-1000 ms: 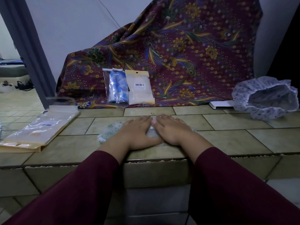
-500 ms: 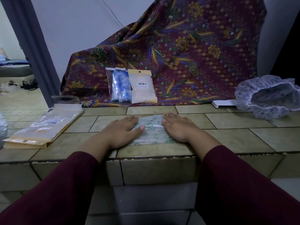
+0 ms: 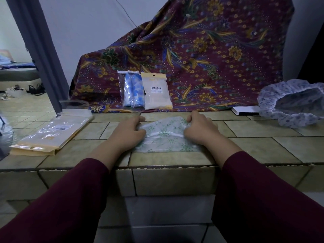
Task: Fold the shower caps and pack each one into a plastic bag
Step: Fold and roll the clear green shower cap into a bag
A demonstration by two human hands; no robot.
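1. We see both hands now apart on the translucent green-patterned plastic shower cap [image 3: 165, 135], which lies flattened on the tiled counter [image 3: 263, 148] near its front edge. A second ago they met palm-down over its middle and hid most of it; half a second ago they had slid apart, still flat.
2. Our left hand [image 3: 128, 133] sits at the cap's nine o'clock edge, fingers curled and pinching the plastic. Our right hand [image 3: 199, 128] sits at the three o'clock edge, gripping it likewise. Flat pressing has given way to gripping.
3. We judge that smoothing is over and a fold is being set up: with both side edges held, we can bring one edge across. A white seam or band crosses the cap between our hands.
4. At twelve o'clock from the cap, two filled packets lean on the maroon floral batik cloth [image 3: 210, 58]: a clear bag holding a blue-and-white cap [image 3: 133, 91] and a cream bag with a barcode label [image 3: 156, 91]. We take these as finished packs.
5. At nine o'clock, well apart, lies the stack of empty cream-and-clear plastic bags [image 3: 52, 132], the likely next reach.
6. At two o'clock, an unfolded white shower cap with small purple print [image 3: 294, 104] waits, beside a white flat box [image 3: 245, 111].
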